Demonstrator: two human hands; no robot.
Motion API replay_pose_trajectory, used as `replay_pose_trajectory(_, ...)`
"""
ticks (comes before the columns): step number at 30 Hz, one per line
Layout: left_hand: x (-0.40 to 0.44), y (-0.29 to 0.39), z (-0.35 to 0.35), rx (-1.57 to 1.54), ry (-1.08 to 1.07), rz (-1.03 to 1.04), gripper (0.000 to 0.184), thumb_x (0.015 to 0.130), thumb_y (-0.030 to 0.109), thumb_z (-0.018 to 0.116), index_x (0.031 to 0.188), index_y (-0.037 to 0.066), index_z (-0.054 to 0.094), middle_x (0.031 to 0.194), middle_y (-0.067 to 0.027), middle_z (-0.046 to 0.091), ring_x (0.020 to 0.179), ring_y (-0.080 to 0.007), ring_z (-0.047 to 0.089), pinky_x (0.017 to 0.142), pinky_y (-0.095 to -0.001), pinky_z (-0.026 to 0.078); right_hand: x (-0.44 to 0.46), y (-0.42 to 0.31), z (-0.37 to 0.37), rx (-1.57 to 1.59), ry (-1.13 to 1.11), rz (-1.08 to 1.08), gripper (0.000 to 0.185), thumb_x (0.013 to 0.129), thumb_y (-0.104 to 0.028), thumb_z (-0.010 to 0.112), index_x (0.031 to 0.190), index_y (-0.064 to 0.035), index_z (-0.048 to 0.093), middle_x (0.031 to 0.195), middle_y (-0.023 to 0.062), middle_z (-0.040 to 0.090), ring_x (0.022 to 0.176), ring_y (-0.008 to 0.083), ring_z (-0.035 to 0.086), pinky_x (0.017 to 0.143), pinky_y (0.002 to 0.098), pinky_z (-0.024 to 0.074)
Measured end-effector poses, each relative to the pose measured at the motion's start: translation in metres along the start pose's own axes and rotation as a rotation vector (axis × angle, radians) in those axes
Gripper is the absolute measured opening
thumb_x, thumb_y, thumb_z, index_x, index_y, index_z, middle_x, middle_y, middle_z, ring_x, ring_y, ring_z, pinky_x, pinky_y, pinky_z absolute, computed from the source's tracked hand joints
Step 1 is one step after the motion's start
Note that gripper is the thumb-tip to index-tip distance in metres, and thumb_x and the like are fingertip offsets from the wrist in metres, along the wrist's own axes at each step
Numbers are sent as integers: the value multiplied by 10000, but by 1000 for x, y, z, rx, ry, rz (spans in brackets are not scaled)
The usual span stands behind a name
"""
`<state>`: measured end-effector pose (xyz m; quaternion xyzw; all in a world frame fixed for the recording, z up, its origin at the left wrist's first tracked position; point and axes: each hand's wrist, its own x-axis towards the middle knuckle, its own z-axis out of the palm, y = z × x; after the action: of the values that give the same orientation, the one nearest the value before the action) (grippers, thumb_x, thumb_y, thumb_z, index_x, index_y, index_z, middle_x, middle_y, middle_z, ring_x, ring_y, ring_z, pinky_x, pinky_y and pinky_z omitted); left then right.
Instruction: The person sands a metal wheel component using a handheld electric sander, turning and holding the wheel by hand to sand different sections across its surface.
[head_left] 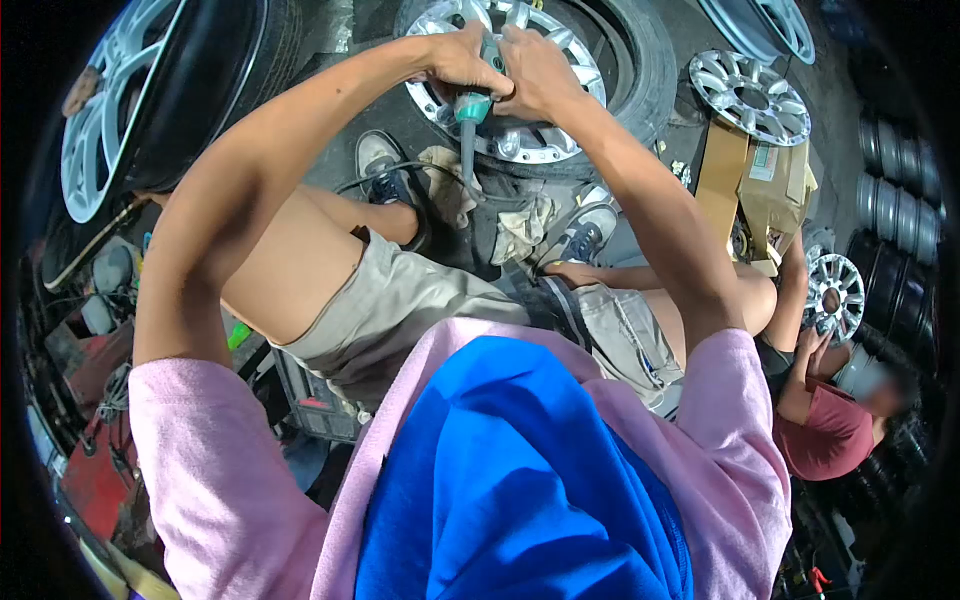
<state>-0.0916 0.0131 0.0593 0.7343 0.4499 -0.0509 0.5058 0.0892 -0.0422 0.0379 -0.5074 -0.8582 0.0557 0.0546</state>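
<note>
At top centre, the left hand and right hand clasp a power tool, apparently working the wheel, steady guidance being called for next.

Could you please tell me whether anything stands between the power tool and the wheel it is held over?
Nothing visible stands between the corded power tool and the alloy wheel beneath it, though the left hand and right hand hide part of the view.
</note>
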Motion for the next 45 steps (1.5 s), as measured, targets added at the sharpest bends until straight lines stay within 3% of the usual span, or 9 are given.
replay_pose_trajectory(5,-3,-10,6,5,22,-3,1103,645,418,854,1460,-118,339,1223,-275,613,1132,-333,623,950,-391,514,0,-9,1,-16,34,4,701,605,-429,946,1104,6,712,1205,150,618,1141,355,629,944,497,529)
replay_pose_trajectory(7,-4,-14,9,8,180,102,1099,650,420,842,1464,-115,335,1218,-282,613,1126,-335,626,950,-393,513,3,-13,0,-71,96,8,689,610,-426,943,1097,6,714,1205,150,619,1140,356,630,947,502,530)
replay_pose_trajectory(13,-20,6,12,32,73,35,1143,634,429,836,1470,-143,307,1221,-285,614,1136,-330,625,950,-382,514,-13,-12,-8,7,-75,11,680,594,-406,949,1083,7,719,1240,141,605,1169,337,606,944,498,506)
replay_pose_trajectory(15,-22,11,7,-29,52,81,1182,631,416,843,1496,-153,274,1259,-300,600,1154,-345,622,967,-379,514,-14,-14,-7,-28,77,42,693,579,-392,951,1091,12,718,1245,145,600,1184,340,596,961,505,497)
replay_pose_trajectory(29,-14,12,31,108,108,212,1029,642,348,871,1423,-93,367,1242,-290,555,1159,-328,588,986,-381,498,-52,-33,-19,77,168,178,727,566,-306,959,1149,20,672,1226,171,562,1139,368,559,921,503,454)
replay_pose_trajectory(34,-41,39,59,169,55,341,1043,634,343,909,1417,-1,312,1308,-312,465,1204,-474,564,1048,-486,476,-104,-50,-8,149,336,268,725,594,-243,885,1204,39,616,1157,178,536,1082,390,526,910,500,417)
replay_pose_trajectory(39,-56,64,82,205,-68,364,1031,636,297,929,1409,47,295,1301,-305,440,1198,-519,564,1021,-517,491,-141,-64,15,267,563,319,567,626,-151,827,1101,48,590,1073,215,526,1037,444,514,871,529,420)
replay_pose_trajectory(43,-52,69,84,335,-78,387,1066,609,295,962,1400,41,293,1287,-283,458,1141,-521,596,984,-514,512,-143,-61,29,254,638,332,533,671,-191,821,1091,45,593,1069,210,529,1031,442,515,867,530,408)
replay_pose_trajectory(45,-45,67,72,388,-13,434,1104,599,323,963,1437,30,306,1356,-336,482,1203,-528,602,1019,-498,528,-128,-56,34,163,616,409,717,706,-467,801,1169,48,614,1131,181,536,1080,401,512,921,521,395)
